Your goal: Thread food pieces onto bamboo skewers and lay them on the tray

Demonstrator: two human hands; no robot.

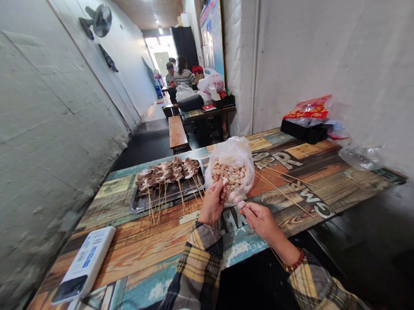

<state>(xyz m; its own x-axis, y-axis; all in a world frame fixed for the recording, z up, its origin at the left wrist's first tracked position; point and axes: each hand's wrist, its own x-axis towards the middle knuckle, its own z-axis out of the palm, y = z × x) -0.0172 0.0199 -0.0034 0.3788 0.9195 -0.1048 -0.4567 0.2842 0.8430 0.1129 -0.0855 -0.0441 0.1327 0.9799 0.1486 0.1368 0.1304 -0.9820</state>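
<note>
A clear plastic bag (244, 154) stands open before me, holding many small pale food pieces (234, 172). My left hand (213, 202) is at the bag's near side, fingers pinched together on what looks like one small pale piece. My right hand (261, 221) grips a bamboo skewer (275, 255), whose lower end passes under the wrist. Several pale pinkish pieces (237, 199) are threaded at its tip, just right of my left hand. On the left, a metal tray (136, 204) carries skewers of brown and whitish food (169, 173), their sticks pointing toward me.
Bare bamboo skewers (287, 194) lie on the patterned table (139, 252) to the right. A white power-bank-like device (85, 265) with a cable rests at left. A black box with red packaging (306, 124) and crumpled plastic (361, 157) sit far right. People (184, 74) sit farther back.
</note>
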